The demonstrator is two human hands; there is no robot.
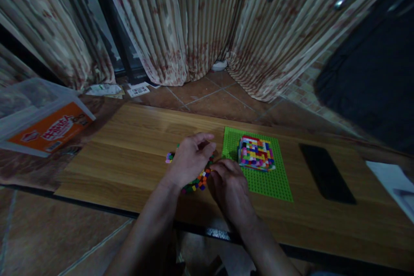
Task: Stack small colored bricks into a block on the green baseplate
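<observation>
Above a loose heap of small toy bricks (204, 175) in many colours, my left hand (190, 159) hovers palm down, partly covering it. Its thumb and forefinger are bent with a gap between them, and I see nothing held there. My right hand (231, 185) is just right of the heap, fingertips pinched together; whatever may be between them is too small to make out. Right of both hands lies a green studded baseplate (273, 185). A multicoloured block of stacked bricks (256, 153) stands on its upper part, apart from my hands.
All this is on a low wooden table (129, 146). A dark flat slab (327, 173) lies at the right, with white paper (391, 181) beyond. At left stands a clear plastic tub (48, 116) with an orange label. Striped curtains (207, 21) hang behind.
</observation>
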